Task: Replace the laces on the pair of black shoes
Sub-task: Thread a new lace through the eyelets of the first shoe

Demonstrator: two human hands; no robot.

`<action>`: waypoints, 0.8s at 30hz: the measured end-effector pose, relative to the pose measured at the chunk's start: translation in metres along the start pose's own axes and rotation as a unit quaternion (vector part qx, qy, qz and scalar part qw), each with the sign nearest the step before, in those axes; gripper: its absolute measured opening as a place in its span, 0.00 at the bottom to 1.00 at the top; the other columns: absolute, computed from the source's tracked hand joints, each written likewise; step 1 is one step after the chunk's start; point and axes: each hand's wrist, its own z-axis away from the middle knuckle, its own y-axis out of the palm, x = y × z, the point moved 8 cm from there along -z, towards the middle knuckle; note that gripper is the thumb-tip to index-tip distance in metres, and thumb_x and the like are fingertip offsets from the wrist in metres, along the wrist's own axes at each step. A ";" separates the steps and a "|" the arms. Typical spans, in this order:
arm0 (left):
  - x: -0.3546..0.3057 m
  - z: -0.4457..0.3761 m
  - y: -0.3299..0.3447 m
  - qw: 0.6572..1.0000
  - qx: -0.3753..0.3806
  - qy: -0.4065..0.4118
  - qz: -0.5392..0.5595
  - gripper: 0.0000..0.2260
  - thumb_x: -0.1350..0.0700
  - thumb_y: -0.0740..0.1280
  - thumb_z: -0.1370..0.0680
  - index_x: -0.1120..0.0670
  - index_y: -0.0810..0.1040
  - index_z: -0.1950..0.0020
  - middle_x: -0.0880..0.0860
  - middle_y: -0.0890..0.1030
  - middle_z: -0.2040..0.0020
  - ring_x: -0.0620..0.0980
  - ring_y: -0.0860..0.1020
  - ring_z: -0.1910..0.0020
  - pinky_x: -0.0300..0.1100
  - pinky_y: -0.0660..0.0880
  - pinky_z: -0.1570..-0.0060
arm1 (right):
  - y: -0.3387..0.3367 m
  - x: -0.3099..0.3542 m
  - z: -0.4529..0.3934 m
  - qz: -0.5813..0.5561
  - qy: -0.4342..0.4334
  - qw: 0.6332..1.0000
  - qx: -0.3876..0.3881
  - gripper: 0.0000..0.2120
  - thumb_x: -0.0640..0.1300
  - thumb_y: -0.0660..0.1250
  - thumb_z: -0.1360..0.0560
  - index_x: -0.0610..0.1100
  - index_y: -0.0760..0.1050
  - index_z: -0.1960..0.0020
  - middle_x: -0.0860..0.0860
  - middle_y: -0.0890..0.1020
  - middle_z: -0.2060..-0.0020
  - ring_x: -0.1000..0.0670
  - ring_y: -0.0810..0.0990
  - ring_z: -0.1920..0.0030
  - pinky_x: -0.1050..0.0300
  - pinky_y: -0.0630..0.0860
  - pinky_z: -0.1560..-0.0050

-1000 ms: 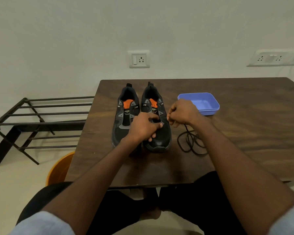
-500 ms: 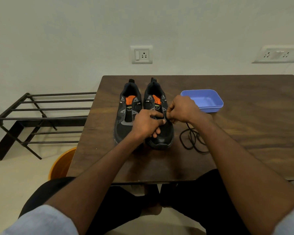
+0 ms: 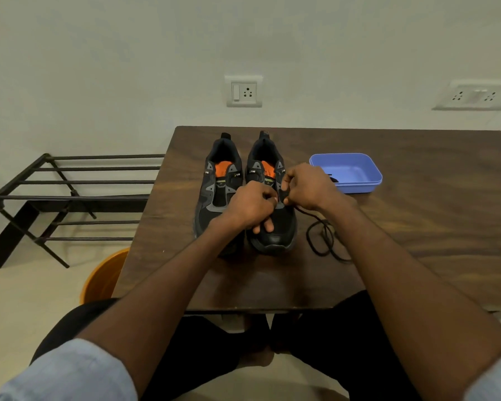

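Two black shoes with orange insoles stand side by side on the brown table (image 3: 417,227), toes toward me. The left shoe (image 3: 214,192) has no lace. My left hand (image 3: 250,205) grips the front of the right shoe (image 3: 275,233), fingers curled over its lace area. My right hand (image 3: 308,186) pinches a black lace (image 3: 321,238) at the shoe's right eyelets. The rest of the lace lies coiled on the table to the right of the shoe.
A blue plastic tray (image 3: 359,180) sits behind my right hand with a small dark item inside. A black metal rack (image 3: 70,198) stands left of the table. An orange bucket (image 3: 104,276) is on the floor by the table's left corner.
Both hands have stayed on the right shoe, shifting slightly up its eyelet rows. The lace coil on the table has changed shape a little.
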 end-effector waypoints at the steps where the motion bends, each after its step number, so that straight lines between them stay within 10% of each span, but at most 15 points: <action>1: -0.001 -0.001 -0.001 1.000 0.007 -0.006 0.002 0.07 0.55 0.62 0.15 0.53 0.79 0.41 0.52 0.83 0.71 0.44 0.74 0.80 0.35 0.70 0.79 | 0.000 0.003 0.000 0.007 -0.014 1.000 0.001 0.14 0.35 0.76 0.28 0.49 0.78 0.49 0.51 0.81 0.56 0.48 0.82 0.52 0.51 0.80 0.51; 5: -0.004 -0.003 -0.007 0.999 -0.016 -0.014 -0.029 0.06 0.56 0.64 0.15 0.55 0.80 0.46 0.52 0.83 0.71 0.46 0.78 0.77 0.38 0.75 0.76 | 0.005 0.015 0.004 0.033 -0.086 0.994 0.056 0.36 0.32 0.70 0.24 0.58 0.66 0.23 0.54 0.75 0.57 0.47 0.80 0.52 0.49 0.80 0.50; 20: -0.017 0.027 -0.067 0.971 -0.226 0.072 -0.028 0.08 0.54 0.63 0.15 0.53 0.81 0.48 0.53 0.81 0.71 0.47 0.79 0.78 0.41 0.79 0.75 | -0.001 0.012 0.004 0.070 -0.098 0.991 0.064 0.14 0.30 0.63 0.25 0.48 0.77 0.57 0.53 0.78 0.60 0.49 0.77 0.56 0.59 0.70 0.61; 24: -0.017 0.033 -0.093 0.961 -0.263 0.083 -0.017 0.06 0.53 0.66 0.16 0.50 0.82 0.46 0.49 0.81 0.70 0.46 0.80 0.76 0.38 0.78 0.73 | -0.005 0.027 0.005 0.048 -0.101 0.993 0.034 0.13 0.32 0.65 0.24 0.46 0.84 0.49 0.53 0.79 0.59 0.51 0.77 0.57 0.58 0.73 0.58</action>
